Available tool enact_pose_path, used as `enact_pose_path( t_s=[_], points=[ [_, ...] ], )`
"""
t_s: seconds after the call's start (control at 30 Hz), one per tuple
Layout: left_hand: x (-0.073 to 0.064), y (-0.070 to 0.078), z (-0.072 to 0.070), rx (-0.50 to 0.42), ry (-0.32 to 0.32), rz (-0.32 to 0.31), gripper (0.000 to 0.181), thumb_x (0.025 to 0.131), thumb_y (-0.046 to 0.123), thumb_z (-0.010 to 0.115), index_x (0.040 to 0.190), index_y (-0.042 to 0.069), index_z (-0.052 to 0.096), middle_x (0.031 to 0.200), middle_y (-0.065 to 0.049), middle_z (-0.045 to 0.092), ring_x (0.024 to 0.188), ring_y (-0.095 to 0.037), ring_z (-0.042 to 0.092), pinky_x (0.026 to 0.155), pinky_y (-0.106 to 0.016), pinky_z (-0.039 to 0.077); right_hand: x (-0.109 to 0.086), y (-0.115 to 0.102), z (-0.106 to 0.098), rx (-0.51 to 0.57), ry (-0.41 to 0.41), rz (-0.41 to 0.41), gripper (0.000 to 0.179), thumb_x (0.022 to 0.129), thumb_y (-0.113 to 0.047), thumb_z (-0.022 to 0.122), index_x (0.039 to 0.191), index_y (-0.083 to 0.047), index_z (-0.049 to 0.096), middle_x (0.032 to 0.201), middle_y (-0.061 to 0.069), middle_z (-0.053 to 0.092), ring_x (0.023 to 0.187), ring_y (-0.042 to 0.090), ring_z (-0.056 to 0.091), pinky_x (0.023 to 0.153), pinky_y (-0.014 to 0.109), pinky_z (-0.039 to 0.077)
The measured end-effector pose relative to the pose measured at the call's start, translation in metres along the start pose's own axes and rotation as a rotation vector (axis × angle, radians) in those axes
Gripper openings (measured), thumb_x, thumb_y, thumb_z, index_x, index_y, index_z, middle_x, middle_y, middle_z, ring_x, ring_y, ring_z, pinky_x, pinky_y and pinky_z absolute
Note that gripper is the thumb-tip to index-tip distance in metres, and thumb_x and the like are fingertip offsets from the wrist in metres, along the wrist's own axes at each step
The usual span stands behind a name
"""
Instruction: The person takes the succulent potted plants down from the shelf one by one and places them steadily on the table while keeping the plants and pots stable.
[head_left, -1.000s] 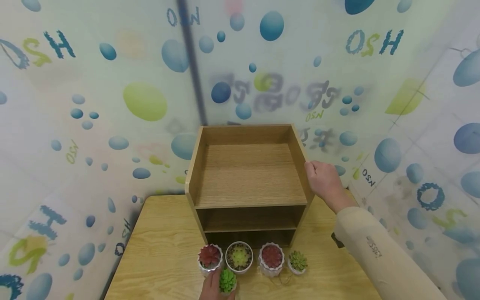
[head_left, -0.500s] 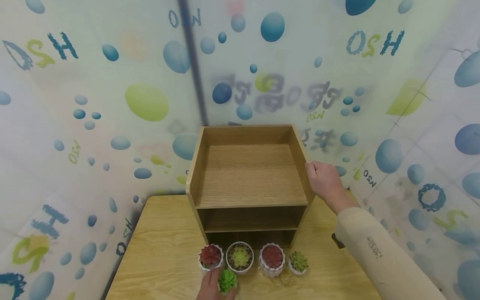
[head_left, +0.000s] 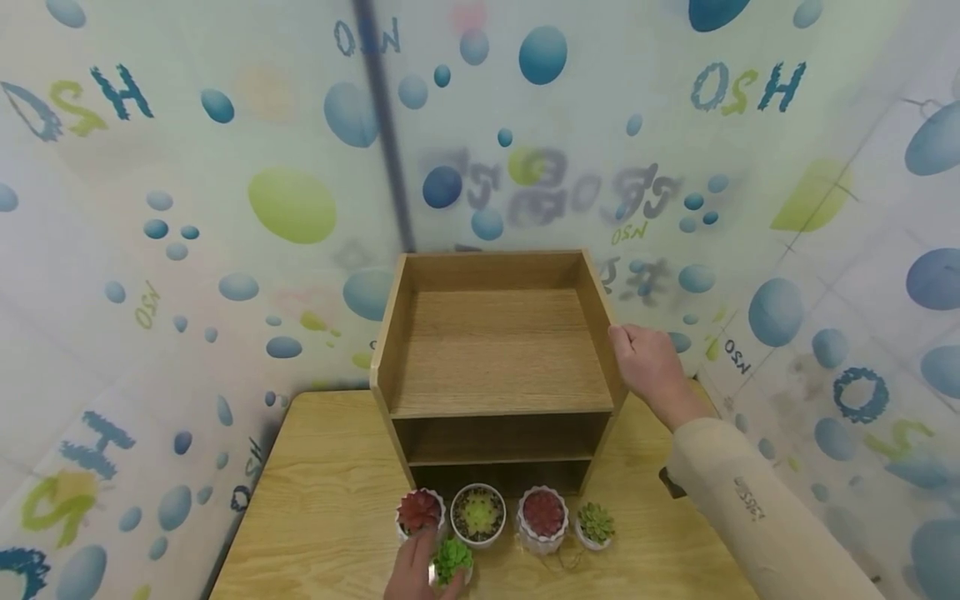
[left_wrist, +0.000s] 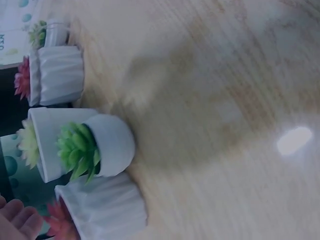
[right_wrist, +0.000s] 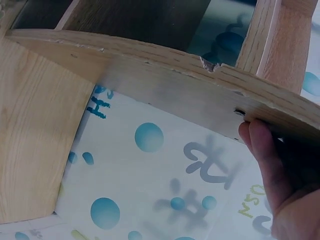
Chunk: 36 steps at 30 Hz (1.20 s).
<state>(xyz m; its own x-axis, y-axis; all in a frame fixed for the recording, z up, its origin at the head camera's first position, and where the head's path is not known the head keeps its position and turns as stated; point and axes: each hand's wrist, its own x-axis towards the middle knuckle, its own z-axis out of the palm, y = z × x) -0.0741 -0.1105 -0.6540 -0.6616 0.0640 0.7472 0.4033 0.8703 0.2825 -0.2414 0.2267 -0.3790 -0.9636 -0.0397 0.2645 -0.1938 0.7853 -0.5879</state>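
A small wooden shelf (head_left: 502,354) stands on the table. My right hand (head_left: 647,362) grips its right side panel, and in the right wrist view the fingers (right_wrist: 265,155) meet the panel's outer face. At the bottom of the head view, my left hand (head_left: 415,571) hovers at a bright green succulent (head_left: 452,558) in a small white pot. The left wrist view shows this pot (left_wrist: 117,145) free of the fingers, which are loosely bent beside a red succulent (left_wrist: 61,222). That red plant's ribbed white pot (left_wrist: 112,207) stands behind the green one.
In a row before the shelf are a yellow-green succulent (head_left: 478,512), a dark red one (head_left: 544,512) and a small pale green one (head_left: 596,523), all in white pots. The wooden table (head_left: 322,475) reaches back to a patterned wall covering (head_left: 292,204).
My left hand has shifted slightly left and upward, its fingertips now overlapping the red succulent. The right hand stays on the shelf's side panel.
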Motion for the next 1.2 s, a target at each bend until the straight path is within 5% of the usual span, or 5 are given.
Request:
enact_pose_path(
  t_s=[0.33,0.6,0.93,1.07,1.2],
  points=[
    [0.031,-0.006,-0.017,-0.068,0.032,0.024,0.066,0.102,0.058,0.040,0.116,-0.001,0.067,0.108,-0.014,0.068,0.097,-0.029,0.066,0.083,-0.028,0.051,-0.001,0.002,0.005,0.049,0.027,-0.012,0.051,0.110,-0.028,0.035,0.061,-0.013,0.034,0.054,-0.001,0.031,0.051,0.017,0.026,0.054,0.034,0.029],
    [0.051,-0.007,-0.037,-0.114,-0.068,-0.051,0.064,0.065,0.016,0.087,0.123,0.001,0.066,0.116,-0.014,0.067,0.103,-0.026,0.066,0.088,-0.026,0.052,-0.006,0.004,0.000,0.101,-0.004,0.006,0.052,0.111,-0.033,0.034,0.063,-0.012,0.034,0.055,0.000,0.032,0.051,0.017,0.027,0.054,0.034,0.031],
    [0.078,-0.010,-0.060,-0.030,-0.124,-0.146,0.062,0.073,0.019,0.087,0.127,-0.002,0.065,0.119,-0.020,0.067,0.104,-0.037,0.067,0.077,-0.052,0.058,-0.027,0.021,-0.010,0.155,-0.093,0.082,0.059,0.110,-0.053,0.032,0.069,-0.011,0.037,0.061,0.005,0.038,0.055,0.018,0.032,0.058,0.035,0.037],
    [0.089,-0.018,-0.065,-0.030,-0.116,-0.106,0.062,0.074,0.019,0.085,0.127,-0.006,0.064,0.121,-0.022,0.066,0.107,-0.040,0.066,0.082,-0.054,0.057,-0.035,0.027,-0.014,0.136,-0.073,0.009,0.053,0.112,-0.043,0.033,0.080,-0.010,0.059,0.093,0.014,0.069,0.081,0.024,0.063,0.075,0.040,0.051],
    [0.098,-0.025,-0.070,-0.032,-0.133,-0.098,0.062,0.076,0.021,0.085,0.128,-0.007,0.064,0.122,-0.023,0.066,0.109,-0.040,0.065,0.084,-0.055,0.056,-0.043,0.033,-0.018,0.114,-0.064,-0.076,0.049,0.113,-0.035,0.034,0.107,-0.009,0.076,0.136,0.014,0.067,0.122,0.036,0.064,0.098,0.055,0.050]
  ],
)
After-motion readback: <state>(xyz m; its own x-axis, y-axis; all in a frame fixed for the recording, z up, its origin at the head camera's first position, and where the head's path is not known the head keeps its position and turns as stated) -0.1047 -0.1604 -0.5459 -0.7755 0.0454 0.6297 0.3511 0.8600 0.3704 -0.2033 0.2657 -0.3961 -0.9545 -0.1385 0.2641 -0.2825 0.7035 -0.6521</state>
